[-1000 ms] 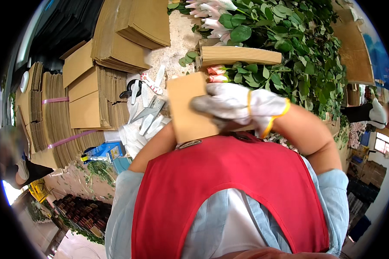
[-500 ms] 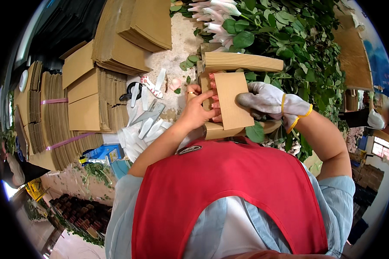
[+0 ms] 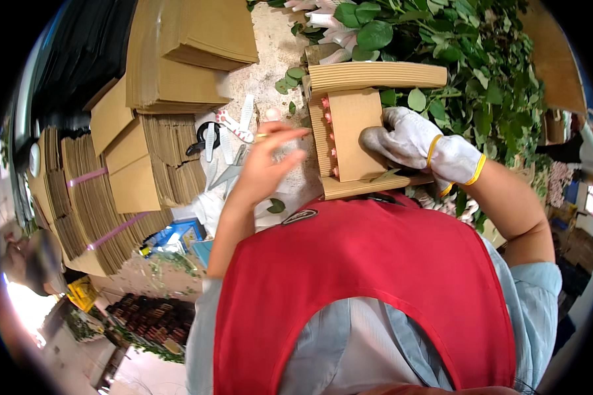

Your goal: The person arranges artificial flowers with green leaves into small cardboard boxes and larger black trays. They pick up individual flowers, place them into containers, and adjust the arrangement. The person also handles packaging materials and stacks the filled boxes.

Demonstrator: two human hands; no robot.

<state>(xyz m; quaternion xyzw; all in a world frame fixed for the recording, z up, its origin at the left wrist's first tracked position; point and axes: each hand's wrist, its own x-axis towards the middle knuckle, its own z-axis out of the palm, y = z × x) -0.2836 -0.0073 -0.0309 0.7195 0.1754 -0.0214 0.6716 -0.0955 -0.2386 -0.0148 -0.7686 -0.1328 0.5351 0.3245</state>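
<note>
A flat brown cardboard sheet (image 3: 353, 125) lies over a row of pink flower heads (image 3: 333, 137), which peek out along its left edge. Beneath them is a corrugated cardboard wrap (image 3: 319, 131), its far flap (image 3: 379, 76) and near flap (image 3: 369, 186) rising on both sides. My right hand (image 3: 415, 141), in a white glove with yellow trim, grips the sheet's right side, thumb on top; its other fingers are mostly hidden. My bare left hand (image 3: 267, 164), with a ring on one finger, is off to the left of the wrap, fingers stretched out and holding nothing.
Stacks of brown cardboard (image 3: 178, 82) stand at the left. White strips (image 3: 247, 113), a black ring-shaped item (image 3: 197, 141) and a grey tool (image 3: 229, 174) lie beside my left hand. Leafy stems (image 3: 487, 72) pile up at far right, near white-netted flowers (image 3: 329, 29).
My left hand has let go of the flower heads and drawn back left. The sheet now sits farther left and lower over the flowers, with my right hand still on it.
</note>
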